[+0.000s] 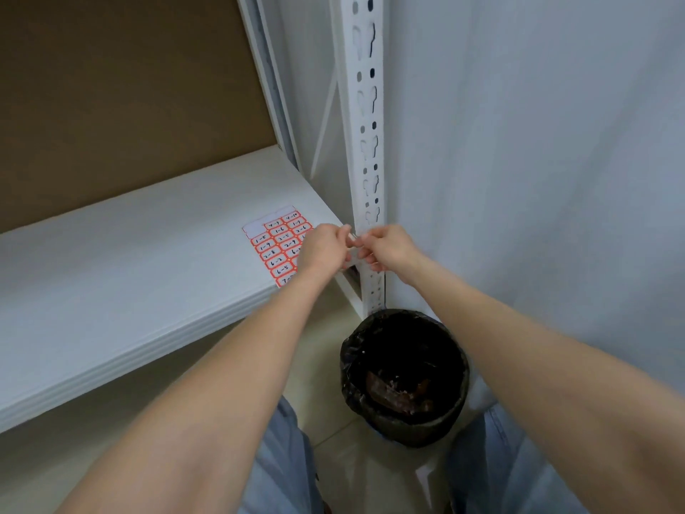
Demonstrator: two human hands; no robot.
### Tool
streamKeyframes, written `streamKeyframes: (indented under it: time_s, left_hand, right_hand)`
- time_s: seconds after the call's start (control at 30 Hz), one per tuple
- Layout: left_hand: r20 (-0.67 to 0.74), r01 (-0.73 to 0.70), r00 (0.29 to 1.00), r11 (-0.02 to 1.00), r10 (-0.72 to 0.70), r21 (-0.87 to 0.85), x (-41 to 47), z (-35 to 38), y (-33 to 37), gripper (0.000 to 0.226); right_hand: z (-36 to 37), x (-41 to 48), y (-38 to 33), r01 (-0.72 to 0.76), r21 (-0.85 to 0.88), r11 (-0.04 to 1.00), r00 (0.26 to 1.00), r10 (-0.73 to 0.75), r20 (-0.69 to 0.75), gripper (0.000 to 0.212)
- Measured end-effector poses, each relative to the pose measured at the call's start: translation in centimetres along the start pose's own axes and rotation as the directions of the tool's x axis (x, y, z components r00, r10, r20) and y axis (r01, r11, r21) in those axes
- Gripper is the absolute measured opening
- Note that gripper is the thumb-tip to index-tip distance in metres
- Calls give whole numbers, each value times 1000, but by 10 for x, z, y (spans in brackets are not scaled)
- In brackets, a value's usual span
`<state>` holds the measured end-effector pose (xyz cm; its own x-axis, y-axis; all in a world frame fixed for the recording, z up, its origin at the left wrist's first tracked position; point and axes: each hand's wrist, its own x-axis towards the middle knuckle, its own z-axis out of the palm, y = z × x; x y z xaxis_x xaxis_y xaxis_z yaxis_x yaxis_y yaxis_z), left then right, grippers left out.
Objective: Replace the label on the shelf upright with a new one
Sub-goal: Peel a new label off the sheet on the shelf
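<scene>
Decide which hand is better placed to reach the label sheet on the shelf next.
Probably the left hand: it is directly over the label sheet; the right hand is at the upright.

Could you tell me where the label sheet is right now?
In the head view the sheet lies on the shelf near its right end, just left of the upright, partly behind the left hand.

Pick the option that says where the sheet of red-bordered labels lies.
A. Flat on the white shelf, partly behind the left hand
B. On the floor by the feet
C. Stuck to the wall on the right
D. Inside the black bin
A: the label sheet lies flat on the white shelf, its right edge hidden behind the left hand, which with the right hand pinches a small white label by the upright.
</scene>
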<state>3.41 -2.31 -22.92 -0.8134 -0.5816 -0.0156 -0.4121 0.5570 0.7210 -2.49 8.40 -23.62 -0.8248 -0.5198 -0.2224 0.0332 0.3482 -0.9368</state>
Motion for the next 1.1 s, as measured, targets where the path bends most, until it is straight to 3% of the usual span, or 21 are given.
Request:
streamKeyframes:
  time_s: [0.13, 0.27, 0.4, 0.6, 0.83, 0.93, 1.0, 1.1]
  left_hand:
    - [-135, 54, 990, 987, -34, 149, 18, -35, -13, 34]
    - [-151, 131, 984, 957, -94, 258, 36, -63, -35, 36]
    - [-111, 227, 973, 909, -201, 350, 50, -81, -53, 33]
    - [-33, 286, 955, 888, -295, 360, 69, -92, -79, 60]
    - [1, 298, 950, 905, -313, 305, 81, -94, -96, 76]
    - [-89, 324, 946, 931, -313, 166, 80, -93, -99, 80]
    - [-173, 350, 918, 934, -357, -73, 77, -97, -98, 80]
    - [-77, 342, 898, 797, -433, -498, 70, -109, -94, 62]
  right_hand:
    - [33, 19, -33, 114, -245, 963, 993, -107, 41, 31]
    - [59, 40, -60, 99, -381, 919, 995, -94, 32, 46]
    - [74, 59, -74, 37, -342, 939, 999, -29, 28, 42]
    - [95, 87, -79, -73, -290, 954, 996, 87, 36, 20]
    - [106, 107, -73, -129, -252, 959, 991, 136, 12, 16]
    - [108, 108, -69, -135, -214, 967, 990, 140, 9, 12]
    - [106, 106, -71, -118, -191, 974, 992, 125, 25, 10]
    - [101, 94, -78, -112, -137, 984, 990, 122, 69, 9]
